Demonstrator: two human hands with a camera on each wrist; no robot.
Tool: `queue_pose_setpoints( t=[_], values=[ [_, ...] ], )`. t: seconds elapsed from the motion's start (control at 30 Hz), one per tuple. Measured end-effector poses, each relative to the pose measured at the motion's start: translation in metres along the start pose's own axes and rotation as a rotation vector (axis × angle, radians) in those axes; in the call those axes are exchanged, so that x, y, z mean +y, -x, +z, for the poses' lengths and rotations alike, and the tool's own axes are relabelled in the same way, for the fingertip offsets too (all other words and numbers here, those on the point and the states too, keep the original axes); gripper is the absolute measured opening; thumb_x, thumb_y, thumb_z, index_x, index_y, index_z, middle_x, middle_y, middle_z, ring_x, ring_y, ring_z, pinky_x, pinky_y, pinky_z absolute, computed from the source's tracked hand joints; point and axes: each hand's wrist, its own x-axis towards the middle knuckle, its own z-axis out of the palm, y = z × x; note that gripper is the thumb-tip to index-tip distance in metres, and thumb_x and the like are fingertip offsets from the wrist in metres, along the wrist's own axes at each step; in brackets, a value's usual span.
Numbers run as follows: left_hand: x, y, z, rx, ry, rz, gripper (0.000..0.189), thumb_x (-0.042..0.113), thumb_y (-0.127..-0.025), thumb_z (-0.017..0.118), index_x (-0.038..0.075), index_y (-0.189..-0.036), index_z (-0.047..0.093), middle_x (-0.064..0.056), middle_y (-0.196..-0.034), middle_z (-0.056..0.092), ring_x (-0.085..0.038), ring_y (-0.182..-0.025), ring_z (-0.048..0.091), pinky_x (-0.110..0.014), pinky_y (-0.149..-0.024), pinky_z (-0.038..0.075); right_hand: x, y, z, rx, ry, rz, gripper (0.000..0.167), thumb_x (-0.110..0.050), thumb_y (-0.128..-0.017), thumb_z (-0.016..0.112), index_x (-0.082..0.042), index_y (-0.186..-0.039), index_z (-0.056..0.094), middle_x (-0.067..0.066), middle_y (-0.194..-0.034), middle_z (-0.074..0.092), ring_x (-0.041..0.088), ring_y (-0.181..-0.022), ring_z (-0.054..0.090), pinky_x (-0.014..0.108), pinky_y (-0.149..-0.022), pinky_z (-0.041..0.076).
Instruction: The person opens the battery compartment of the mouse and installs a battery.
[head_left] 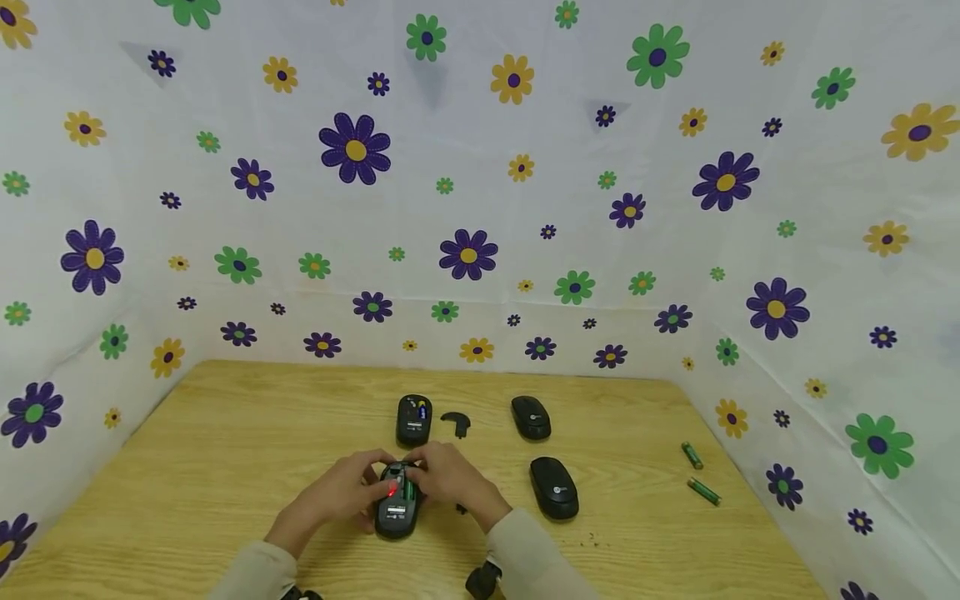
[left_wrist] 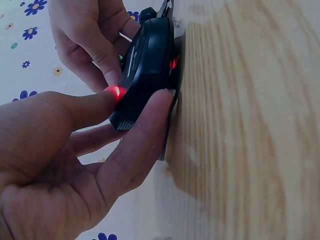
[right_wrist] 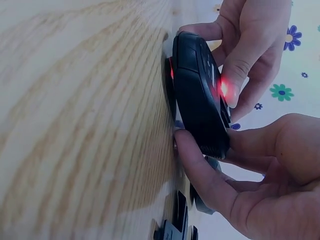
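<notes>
A black computer mouse (head_left: 396,518) lies underside up in the head view, its battery compartment uncovered and a green battery (head_left: 409,490) inside. My left hand (head_left: 341,490) grips its left side, with the thumb over the underside, where a red light glows. From the other side my right hand (head_left: 450,475) pinches the mouse's far end, thumb by the battery. Both wrist views show the mouse (left_wrist: 150,55) (right_wrist: 197,95) tilted, one edge near the wood, between thumbs and fingers of both hands. The fingers hide part of the compartment.
Beyond it lies a second upturned mouse (head_left: 414,425) with a blue battery, beside a black battery cover (head_left: 457,422). Two mice (head_left: 531,418) (head_left: 554,489) sit upright to the right. Two green batteries (head_left: 692,456) (head_left: 703,492) lie at the table's right. Another small black piece (head_left: 461,508) is partly hidden by my right wrist.
</notes>
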Motion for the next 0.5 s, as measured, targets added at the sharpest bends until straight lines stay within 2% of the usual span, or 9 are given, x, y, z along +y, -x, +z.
queue_pose_setpoints(
  t=[0.17,0.3,0.5],
  values=[
    [0.0015,-0.0010,-0.0005,0.023,-0.030,-0.030,0.040,0.013,-0.102,0.065,0.002,-0.138,0.055,-0.017,-0.100,0.064,-0.023,-0.066,0.069,-0.037,-0.054,0.063,-0.0008,-0.0015,0.0007,-0.005,-0.032,0.029,0.026,-0.011,-0.100,0.067,-0.001,-0.123,0.071,0.014,-0.096,0.076,0.015,-0.074,0.072,0.024,-0.059,0.059],
    [0.0035,-0.0008,0.0001,0.042,-0.042,-0.057,0.038,0.011,-0.102,0.065,0.002,-0.138,0.056,-0.016,-0.099,0.064,-0.023,-0.064,0.068,-0.037,-0.053,0.063,-0.0019,-0.0026,0.0007,0.001,-0.007,0.040,0.027,-0.013,-0.099,0.069,-0.002,-0.124,0.071,0.012,-0.095,0.076,0.013,-0.076,0.070,0.023,-0.061,0.057],
    [0.0049,-0.0017,0.0030,0.051,-0.037,-0.050,0.037,0.009,-0.101,0.065,0.002,-0.137,0.056,-0.016,-0.097,0.064,-0.023,-0.066,0.068,-0.037,-0.053,0.063,-0.0008,-0.0020,-0.0006,0.007,0.011,0.051,0.026,-0.014,-0.098,0.070,-0.003,-0.122,0.071,0.013,-0.096,0.077,0.014,-0.076,0.070,0.024,-0.062,0.057]
  ],
)
